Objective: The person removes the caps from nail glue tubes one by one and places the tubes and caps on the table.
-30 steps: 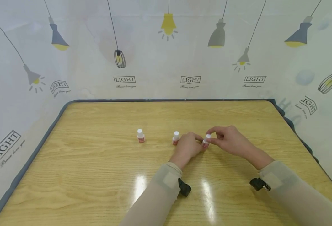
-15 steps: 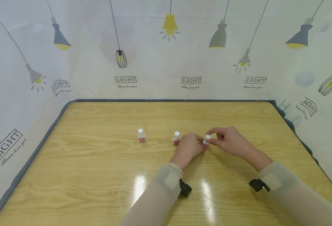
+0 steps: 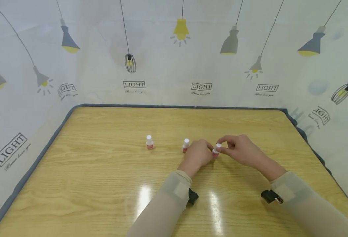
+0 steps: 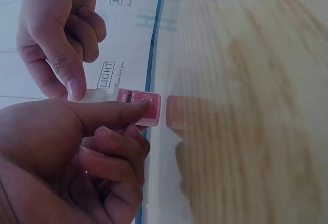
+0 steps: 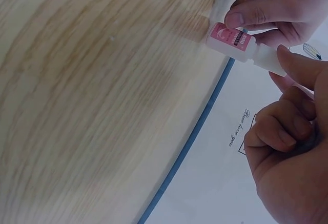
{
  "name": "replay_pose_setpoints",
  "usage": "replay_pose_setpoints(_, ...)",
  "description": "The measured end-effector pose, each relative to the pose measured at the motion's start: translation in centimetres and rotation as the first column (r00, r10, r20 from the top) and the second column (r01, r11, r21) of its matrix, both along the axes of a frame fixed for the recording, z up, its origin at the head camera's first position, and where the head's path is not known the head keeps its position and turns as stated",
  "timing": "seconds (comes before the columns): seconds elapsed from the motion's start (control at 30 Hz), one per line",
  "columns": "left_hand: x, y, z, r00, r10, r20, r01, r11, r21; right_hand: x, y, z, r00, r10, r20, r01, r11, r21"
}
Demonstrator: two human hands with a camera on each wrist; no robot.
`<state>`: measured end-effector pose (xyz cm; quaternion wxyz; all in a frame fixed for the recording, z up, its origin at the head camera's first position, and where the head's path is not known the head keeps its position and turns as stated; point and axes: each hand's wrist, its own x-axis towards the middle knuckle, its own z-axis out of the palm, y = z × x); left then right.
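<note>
Between the two hands is a small white bottle with a pink label. My left hand grips its body, the thumb lying over the label in the left wrist view. The bottle's white cap is pinched between the thumb and index finger of my right hand; that hand's other fingers are curled. The cap sits on the bottle. Whether the base touches the tabletop, I cannot tell. A second matching bottle stands just left of my left hand, partly hidden by it. Farther left stands a third, upright and capped.
All of this is on a glossy wood-grain table with a dark blue edge strip. A white sheet printed with lamps rises behind it and at both sides. Dark wrist-worn devices hang under the sleeves.
The head view has shifted slightly. Both hands keep nearly the same hold on the bottle and cap, and the other two bottles stay where they were.
</note>
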<state>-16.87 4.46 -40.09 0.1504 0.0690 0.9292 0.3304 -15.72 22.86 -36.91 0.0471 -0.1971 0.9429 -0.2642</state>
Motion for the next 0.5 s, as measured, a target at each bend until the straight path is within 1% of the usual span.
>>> replay_pose_setpoints(0.07,-0.03,-0.11,-0.01,1.000,0.001,0.011,-0.001,1.000,0.001,0.03,-0.09,-0.04,1.000,0.000,0.001,0.000,1.000,0.002)
replay_pose_setpoints(0.2,-0.13,-0.20,-0.37,1.000,-0.008,0.019,0.008,1.000,-0.014,0.09,-0.16,-0.28,1.000,0.001,0.011,-0.001,1.000,0.009)
replay_pose_setpoints(0.33,-0.22,-0.09,-0.68,1.000,-0.018,0.009,0.018,0.999,-0.050,0.12,-0.09,-0.50,1.000,0.007,0.009,-0.007,1.000,0.008)
replay_pose_setpoints(0.5,-0.41,-0.25,-0.38,1.000,-0.021,0.000,0.021,0.998,-0.064,0.02,-0.16,-0.29,1.000,0.010,-0.009,-0.010,1.000,0.002)
